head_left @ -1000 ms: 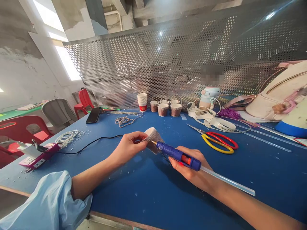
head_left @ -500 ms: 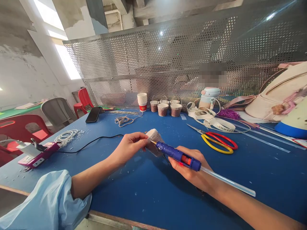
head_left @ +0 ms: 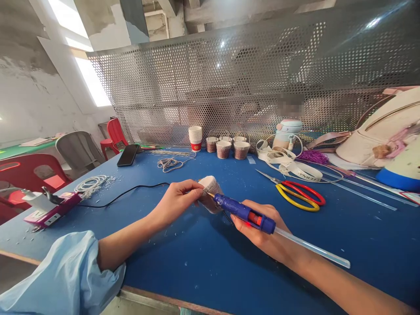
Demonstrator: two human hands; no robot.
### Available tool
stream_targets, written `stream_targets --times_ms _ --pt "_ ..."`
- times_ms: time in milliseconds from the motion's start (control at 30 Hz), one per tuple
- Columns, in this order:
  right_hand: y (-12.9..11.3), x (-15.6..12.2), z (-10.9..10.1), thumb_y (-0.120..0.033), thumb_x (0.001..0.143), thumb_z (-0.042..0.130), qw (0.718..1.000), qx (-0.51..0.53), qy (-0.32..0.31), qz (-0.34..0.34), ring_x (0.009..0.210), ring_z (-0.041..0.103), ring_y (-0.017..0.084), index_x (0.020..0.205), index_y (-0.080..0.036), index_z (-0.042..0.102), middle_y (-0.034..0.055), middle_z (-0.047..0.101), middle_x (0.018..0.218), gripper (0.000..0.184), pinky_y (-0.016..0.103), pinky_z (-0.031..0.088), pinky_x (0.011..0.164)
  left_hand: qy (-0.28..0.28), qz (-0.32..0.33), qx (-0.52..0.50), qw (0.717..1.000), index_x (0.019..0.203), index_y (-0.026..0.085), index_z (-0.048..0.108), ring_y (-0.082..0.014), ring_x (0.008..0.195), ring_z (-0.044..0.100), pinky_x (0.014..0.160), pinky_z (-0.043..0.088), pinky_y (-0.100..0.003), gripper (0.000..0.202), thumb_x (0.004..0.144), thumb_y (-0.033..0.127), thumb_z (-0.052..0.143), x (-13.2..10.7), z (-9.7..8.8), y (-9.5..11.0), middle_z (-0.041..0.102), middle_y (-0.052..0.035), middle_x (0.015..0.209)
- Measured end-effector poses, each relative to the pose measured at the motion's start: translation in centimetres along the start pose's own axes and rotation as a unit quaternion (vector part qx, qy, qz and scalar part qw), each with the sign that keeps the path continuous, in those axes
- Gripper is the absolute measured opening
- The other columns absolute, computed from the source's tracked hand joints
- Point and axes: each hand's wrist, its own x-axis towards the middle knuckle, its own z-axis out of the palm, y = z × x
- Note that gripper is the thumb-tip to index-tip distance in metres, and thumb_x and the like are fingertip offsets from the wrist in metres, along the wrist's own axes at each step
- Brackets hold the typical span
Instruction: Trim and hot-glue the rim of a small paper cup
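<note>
While the person is leaning over the blue bench (head_left: 197,271), the left hand (head_left: 179,199) is pinching a small paper cup (head_left: 210,187) between thumb and fingertips, keeping it tipped on its side just above the middle of the bench, about halfway between the near and far edges. The right hand (head_left: 262,234) is closing round the body of a blue glue gun (head_left: 243,213), and its nozzle is touching the cup's wall right beside the left fingertips. A clear glue stick (head_left: 311,248) is sticking out of the back of the gun, over the right wrist.

To my eye the cup is looking very light and thin-walled, so it is probably denting under any real squeeze; a gentle hold at the stiffer base and rim is seeming safest, with fingers kept off the patch by the nozzle. The gun is looking rigid and easy to grip by its barrel.

Red-and-yellow scissors (head_left: 300,194) are lying toward the right edge, a stack of cups (head_left: 195,138) is standing along the far edge, and a black phone (head_left: 127,155) is resting near the far left corner.
</note>
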Motion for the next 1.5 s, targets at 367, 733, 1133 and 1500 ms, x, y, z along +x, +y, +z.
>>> stream_targets --times_ms 367,733,1133,1500 --pt "0.09 -0.15 0.04 -0.027 0.083 0.053 1.000 0.004 -0.002 0.005 0.047 0.034 0.009 0.061 -0.021 0.046 -0.0063 0.041 0.052 0.024 0.023 0.033 0.048 0.002 -0.006 0.011 1.000 0.075 0.015 0.070 -0.0119 0.061 0.052 0.063 0.042 -0.025 0.020 0.074 0.029 0.055 -0.17 -0.11 0.41 0.062 0.0000 0.067" --pt "-0.40 -0.12 0.08 -0.028 0.082 0.053 1.000 -0.015 0.003 0.005 0.046 0.029 0.008 0.058 -0.022 0.041 -0.0078 0.032 0.051 0.027 0.022 0.031 0.046 -0.002 0.009 0.031 0.999 0.069 0.015 0.067 -0.0109 0.061 0.051 0.061 0.042 -0.024 0.021 0.077 0.031 0.056 -0.11 -0.07 -0.09 0.061 -0.0002 0.067" --pt "-0.39 -0.39 -0.16 -0.025 0.082 0.056 0.999 -0.045 -0.010 -0.020 0.048 0.030 0.009 0.062 -0.022 0.045 -0.0073 0.039 0.054 0.023 0.021 0.033 0.049 0.028 0.061 0.103 0.992 0.070 0.016 0.067 -0.0120 0.064 0.054 0.060 0.044 -0.023 0.021 0.078 0.029 0.054 -0.22 -0.13 0.03 0.066 -0.0019 0.072" --pt "-0.15 -0.48 -0.07 -0.024 0.083 0.054 0.998 -0.050 -0.021 -0.027 0.048 0.032 0.009 0.063 -0.022 0.046 -0.0067 0.039 0.055 0.022 0.023 0.034 0.050 0.022 0.091 0.102 0.990 0.068 0.015 0.066 -0.0110 0.065 0.055 0.061 0.043 -0.021 0.019 0.079 0.023 0.053 -0.27 0.00 -0.07 0.060 -0.0006 0.070"
